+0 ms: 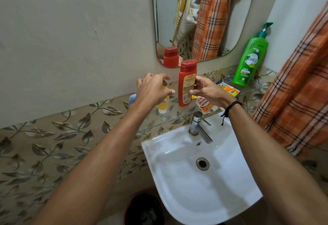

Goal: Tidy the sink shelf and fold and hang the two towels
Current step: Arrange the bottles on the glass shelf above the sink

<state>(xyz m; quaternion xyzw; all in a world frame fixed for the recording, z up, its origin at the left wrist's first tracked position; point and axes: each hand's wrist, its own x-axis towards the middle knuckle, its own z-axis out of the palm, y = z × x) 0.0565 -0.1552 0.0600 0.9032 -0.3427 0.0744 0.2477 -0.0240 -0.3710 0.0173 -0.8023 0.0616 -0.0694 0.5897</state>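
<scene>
a: what's it look like from where you're standing?

b: nearest me there's a dark bin [143,210] on the floor under the white sink [177,185], with a chrome tap [197,125] at the back of it. just past that is the glass shelf [159,124].

a: and the hands?

b: right hand [208,91] has its fingers [199,80] and thumb wrapped round a red bottle [187,84], upright, cap on top, over the shelf. can't tell if its base sits on the glass. left hand [152,89] is just beside it, not touching, fingers loosely curled with nothing in them, in front of a yellow bottle [163,104] standing cap-down.

a: rest of the shelf?

b: a white and orange tube [204,104] and an orange packet [229,89] lie flat behind the right hand, and a green pump bottle [250,61] is upright at the far right end. an orange checked towel [298,91] hangs on the right, and the mirror [165,20] above reflects it next to a yellow striped towel [182,2].
</scene>
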